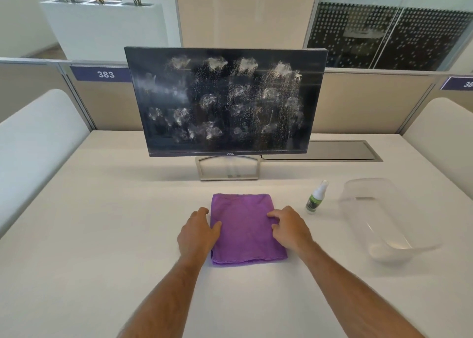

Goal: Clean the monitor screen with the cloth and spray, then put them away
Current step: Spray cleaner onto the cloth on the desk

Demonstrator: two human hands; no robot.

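Observation:
A dark monitor (225,102) stands at the back of the white desk, its screen covered in white smudges and spray droplets. A folded purple cloth (243,225) lies flat in front of it. My left hand (197,232) rests on the cloth's left edge, thumb on the fabric. My right hand (289,227) lies on the cloth's right side with the fingers curled on top. Neither hand has lifted the cloth. A small white spray bottle (316,198) with a green label stands upright to the right of the cloth, apart from my right hand.
A clear plastic container (384,220) sits at the right of the desk (102,235), beyond the bottle. A grey cable hatch (322,150) lies behind and right of the monitor stand (227,169). White padded dividers flank both sides.

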